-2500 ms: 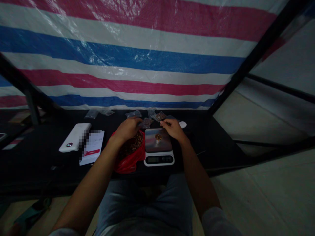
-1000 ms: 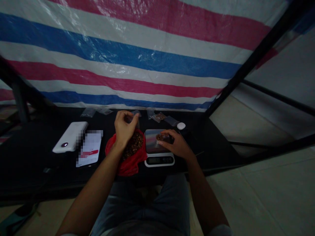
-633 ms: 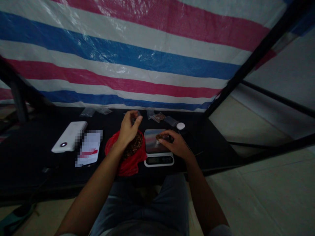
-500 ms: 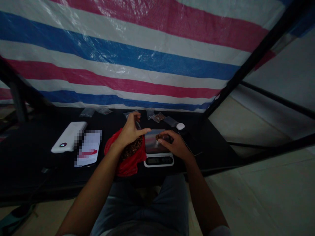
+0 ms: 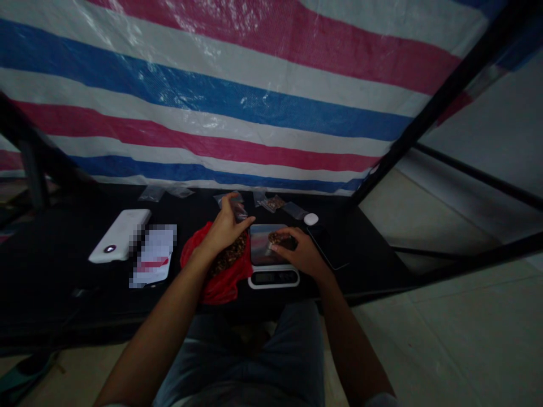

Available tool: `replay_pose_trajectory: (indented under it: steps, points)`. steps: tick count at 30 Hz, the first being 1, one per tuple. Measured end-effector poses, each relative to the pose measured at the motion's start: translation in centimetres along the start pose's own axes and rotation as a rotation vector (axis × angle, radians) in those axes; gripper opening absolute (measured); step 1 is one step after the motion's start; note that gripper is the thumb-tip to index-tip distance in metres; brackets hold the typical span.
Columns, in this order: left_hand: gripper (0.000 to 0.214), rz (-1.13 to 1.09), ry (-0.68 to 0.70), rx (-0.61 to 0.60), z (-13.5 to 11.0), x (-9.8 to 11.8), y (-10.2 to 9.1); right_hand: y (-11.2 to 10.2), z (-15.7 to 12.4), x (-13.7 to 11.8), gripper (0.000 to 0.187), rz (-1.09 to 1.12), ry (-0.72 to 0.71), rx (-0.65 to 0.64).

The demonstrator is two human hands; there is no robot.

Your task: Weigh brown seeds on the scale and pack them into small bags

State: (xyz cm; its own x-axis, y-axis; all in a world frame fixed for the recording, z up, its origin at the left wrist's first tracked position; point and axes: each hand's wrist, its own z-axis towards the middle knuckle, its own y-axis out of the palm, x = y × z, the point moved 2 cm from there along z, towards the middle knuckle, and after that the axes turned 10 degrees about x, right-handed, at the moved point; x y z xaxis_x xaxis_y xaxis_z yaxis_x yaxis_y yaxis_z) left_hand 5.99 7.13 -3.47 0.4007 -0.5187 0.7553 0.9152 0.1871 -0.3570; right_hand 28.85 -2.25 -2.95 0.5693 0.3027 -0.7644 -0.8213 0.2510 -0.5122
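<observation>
A small digital scale [image 5: 271, 270] sits on the black table [image 5: 63, 282] in front of me. My right hand [image 5: 297, 251] rests on its platform, fingers closed around a small cup of brown bits [image 5: 276, 239]. My left hand [image 5: 227, 226] hovers over a red plastic bag [image 5: 216, 282] full of brown pieces and pinches a small clear pouch [image 5: 240, 213] between thumb and fingers. The pouch's contents are too dim to make out.
A white power bank [image 5: 120, 242] and a white card [image 5: 153, 263] lie to the left. Several small clear pouches [image 5: 274, 202] lie along the striped tarp wall [image 5: 254, 113], and a white oval object [image 5: 311, 219] sits right of the scale. The table's edge drops to a tiled floor on the right.
My left hand lifted a small pouch above the red bag and shifted it right toward the scale. My right hand moved from the far pouches onto the cup on the scale.
</observation>
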Motion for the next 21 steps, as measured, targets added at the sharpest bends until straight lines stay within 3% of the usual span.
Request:
replay_pose_trajectory:
  steps: [8, 13, 21]
  points:
    - [0.071, -0.127, 0.07, -0.218, -0.5, 1.3, 0.5, -0.5, 2.3, -1.0, 0.034, 0.054, -0.046, -0.029]
    - [0.085, -0.106, 0.027, -0.212, -0.6, 1.2, 0.6, -0.4, 5.6, -1.8, 0.036, 0.064, -0.121, -0.058]
    - [0.078, -0.109, 0.067, -0.262, -0.7, 1.3, 0.8, 0.7, 8.5, -4.0, 0.035, -0.004, -0.275, -0.207]
